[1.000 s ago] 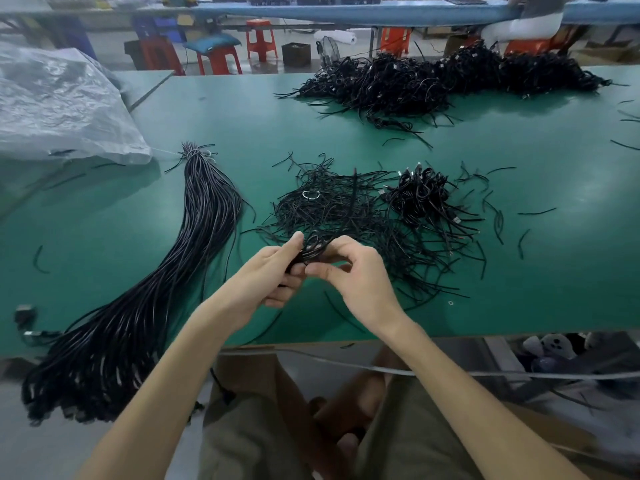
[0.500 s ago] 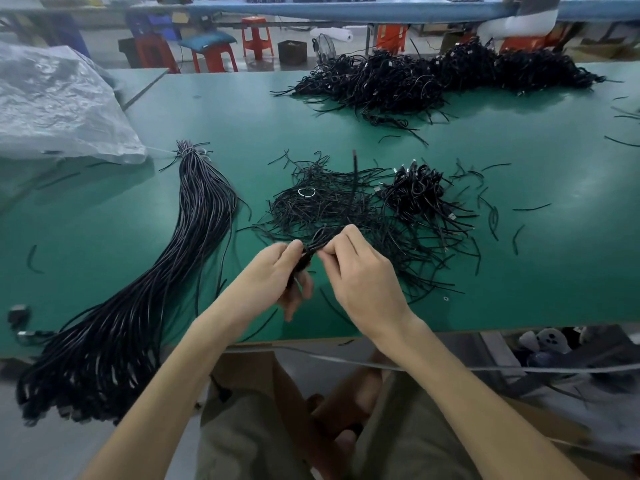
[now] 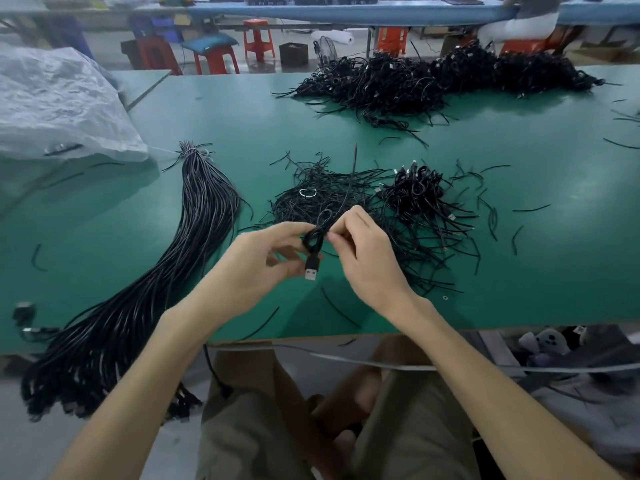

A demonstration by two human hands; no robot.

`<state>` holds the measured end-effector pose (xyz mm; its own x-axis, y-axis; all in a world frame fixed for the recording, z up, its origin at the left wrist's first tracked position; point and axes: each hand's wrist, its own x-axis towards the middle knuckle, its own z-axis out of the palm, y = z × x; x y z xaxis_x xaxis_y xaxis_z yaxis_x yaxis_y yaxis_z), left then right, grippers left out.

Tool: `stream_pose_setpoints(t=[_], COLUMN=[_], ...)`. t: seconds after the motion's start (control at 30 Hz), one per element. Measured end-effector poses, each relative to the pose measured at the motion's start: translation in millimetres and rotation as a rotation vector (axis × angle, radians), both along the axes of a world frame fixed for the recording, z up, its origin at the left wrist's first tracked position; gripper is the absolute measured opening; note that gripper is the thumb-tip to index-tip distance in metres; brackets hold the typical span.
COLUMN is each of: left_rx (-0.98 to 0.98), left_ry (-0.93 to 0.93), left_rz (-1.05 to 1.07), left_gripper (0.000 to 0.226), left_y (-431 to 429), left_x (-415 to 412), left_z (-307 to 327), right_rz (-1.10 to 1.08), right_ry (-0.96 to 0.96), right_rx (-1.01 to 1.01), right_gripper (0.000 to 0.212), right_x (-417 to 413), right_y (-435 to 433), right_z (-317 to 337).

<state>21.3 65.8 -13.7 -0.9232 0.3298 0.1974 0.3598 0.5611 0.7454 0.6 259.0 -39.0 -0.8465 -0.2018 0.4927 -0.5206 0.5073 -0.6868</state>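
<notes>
My two hands meet in the middle of the frame, over the near part of the flat green table top (image 3: 519, 271). The left hand (image 3: 256, 261) pinches a thin black cable (image 3: 316, 235) that is folded into a small bunch of loops. The cable's black plug with a silver tip (image 3: 310, 270) hangs down under the fingers. The right hand (image 3: 367, 261) pinches the top of the same bunch. A long thin black tie wire (image 3: 350, 181) sticks up from there toward the upper middle (I think the right fingers hold its low end, but it is hard to see).

I think this is the tying step: the loops are made, and the tie is not yet wound round them. Next, the left hand must squeeze the bunch so it does not spring open. Then the right hand can wrap the tie round the middle and twist it.

Now I count:
- Two hands, one cable, one plug and one tie in hand.
- One long bundle of straight black cables (image 3: 180, 271) at the left.
- One flat heap of loose black ties (image 3: 322, 188) in the middle, with one small white ring (image 3: 307, 192) on it.
- One small heap of tied black cables (image 3: 419, 192) just right of that.
- One big black heap (image 3: 433, 77) at the upper right.
- One crinkly clear plastic bag (image 3: 59, 102) at the upper left.
</notes>
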Motion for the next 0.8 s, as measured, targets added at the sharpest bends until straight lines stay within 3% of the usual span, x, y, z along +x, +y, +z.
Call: stream_pose_setpoints(t=[0.07,0.17,0.27,0.33,0.43,0.53,0.63,0.73,0.8], left_rx=[0.059,0.090,0.044,0.045,-0.081,-0.090,-0.028,0.125,0.203], left_ry=[0.130,0.256,0.216,0.219,0.344,0.276,0.068,-0.121,-0.183], left_rz=[0.110,0.057,-0.057,-0.015,0.072,0.241,0.402,0.390,0.354], left_gripper=[0.038,0.050,0.032,0.018,0.028,0.031,0.028,0.025,0.026], left_y=[1.2,5.8,13.6,17.7,21.8,32.5,42.1,34.5,29.7], left_x=[-3.8,-6.8,-9.1,-10.3,-14.1,-16.2,-20.9,-27.8,-28.3], left_z=[-3.6,-6.7,-8.9,-7.4,-2.0,0.6,-2.5,-3.6,-6.4], right_rz=[0.054,0.137,0.169,0.149,0.093,0.026,-0.031,-0.107,-0.116], right_ry=[-0.037,-0.121,-0.179,-0.226,-0.207,-0.173,-0.058,0.188,0.239], right_rx=[-0.038,-0.099,-0.172,-0.291,-0.341,-0.349,-0.186,0.140,0.226], right_gripper=[0.017,0.017,0.009,0.008,0.008,0.015,0.015,0.020,0.022], right_x=[2.4,8.1,13.1,12.6,10.2,8.4,8.1,10.2,12.2], right_y=[1.9,0.0,-6.7,-7.3,-7.0,-12.2,-16.0,-14.2,-13.1], right_z=[0.1,-1.1,-6.0,-5.7,-3.1,-0.1,-0.9,-6.4,-7.7])
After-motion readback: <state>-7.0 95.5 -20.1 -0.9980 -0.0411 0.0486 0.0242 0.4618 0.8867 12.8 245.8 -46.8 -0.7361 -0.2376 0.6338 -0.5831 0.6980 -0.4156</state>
